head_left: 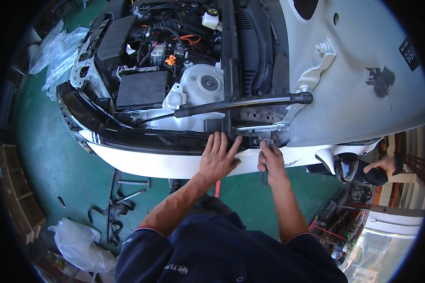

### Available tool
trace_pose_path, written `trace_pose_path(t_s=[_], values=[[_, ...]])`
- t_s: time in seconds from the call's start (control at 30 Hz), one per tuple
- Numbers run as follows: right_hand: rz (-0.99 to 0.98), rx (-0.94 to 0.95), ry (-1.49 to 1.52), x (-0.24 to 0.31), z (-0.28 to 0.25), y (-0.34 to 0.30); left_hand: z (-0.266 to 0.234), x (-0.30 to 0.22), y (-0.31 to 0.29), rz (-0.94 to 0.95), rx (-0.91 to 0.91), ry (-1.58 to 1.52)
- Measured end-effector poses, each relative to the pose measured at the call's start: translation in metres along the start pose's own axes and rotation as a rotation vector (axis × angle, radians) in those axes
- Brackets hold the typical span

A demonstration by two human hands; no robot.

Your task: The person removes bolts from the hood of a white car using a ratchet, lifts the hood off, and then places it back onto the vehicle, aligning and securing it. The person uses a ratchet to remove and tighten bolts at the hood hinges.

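Observation:
My left hand (218, 155) lies with fingers spread on the black trim (174, 141) along the top edge of the car's white fender (141, 160). To its right, my right hand (273, 162) is closed around a slim wrench (264, 178), whose dark lower end sticks out below the fingers. The upper end reaches the fender's inner edge beside the hood hinge (288, 118); my fingers partly hide that spot, and I cannot make out the fastener there. Above both hands, a black gas strut (241, 104) runs slantwise from the engine bay to the raised white hood (359, 61).
Around the strut tower (200, 82) sit a black battery box (141, 89) and engine parts. A white side mirror (335, 162) juts out at the right, near another person (385, 167). Metal stands and straps (113, 203) and plastic sheeting (82, 245) lie on the green floor.

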State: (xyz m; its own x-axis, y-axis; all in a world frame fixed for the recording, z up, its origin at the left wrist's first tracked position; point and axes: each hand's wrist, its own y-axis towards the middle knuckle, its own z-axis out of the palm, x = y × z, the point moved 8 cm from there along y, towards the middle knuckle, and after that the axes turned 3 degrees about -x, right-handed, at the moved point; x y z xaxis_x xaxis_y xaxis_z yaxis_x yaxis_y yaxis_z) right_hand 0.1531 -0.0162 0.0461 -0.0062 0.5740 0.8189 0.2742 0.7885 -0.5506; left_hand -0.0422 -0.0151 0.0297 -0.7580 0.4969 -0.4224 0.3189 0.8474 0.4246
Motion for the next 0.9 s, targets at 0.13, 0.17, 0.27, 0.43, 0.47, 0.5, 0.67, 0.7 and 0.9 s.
trace_pose_path(t_s=[0.13,0.17,0.27,0.43,0.47,0.5,0.67,0.7,0.9], values=[[-0.354,0.133,-0.507,0.031,-0.011,0.009,-0.001,0.001,0.000,0.009,-0.006,0.007],[-0.450,0.158,-0.701,0.038,-0.014,0.010,-0.001,0.000,0.000,0.005,-0.004,0.005],[-0.288,0.262,-0.653,0.035,-0.025,0.021,0.000,0.000,0.001,0.000,0.010,0.000],[0.021,0.228,-0.172,0.013,-0.018,0.015,-0.001,0.000,0.001,-0.010,-0.006,-0.008],[-0.022,0.221,-0.151,0.016,-0.015,0.012,-0.001,-0.001,0.000,-0.009,-0.007,-0.009],[0.001,0.147,-0.169,0.014,-0.018,0.011,0.000,-0.001,0.000,-0.011,0.006,-0.015],[0.000,0.084,-0.148,0.017,-0.014,0.007,-0.002,-0.001,0.001,-0.009,-0.018,-0.013],[-0.009,0.071,-0.138,0.017,-0.013,0.006,-0.002,-0.001,0.001,-0.010,-0.020,-0.011],[0.015,-0.017,-0.047,0.009,-0.010,0.002,-0.001,-0.001,0.001,-0.012,-0.031,-0.006]])
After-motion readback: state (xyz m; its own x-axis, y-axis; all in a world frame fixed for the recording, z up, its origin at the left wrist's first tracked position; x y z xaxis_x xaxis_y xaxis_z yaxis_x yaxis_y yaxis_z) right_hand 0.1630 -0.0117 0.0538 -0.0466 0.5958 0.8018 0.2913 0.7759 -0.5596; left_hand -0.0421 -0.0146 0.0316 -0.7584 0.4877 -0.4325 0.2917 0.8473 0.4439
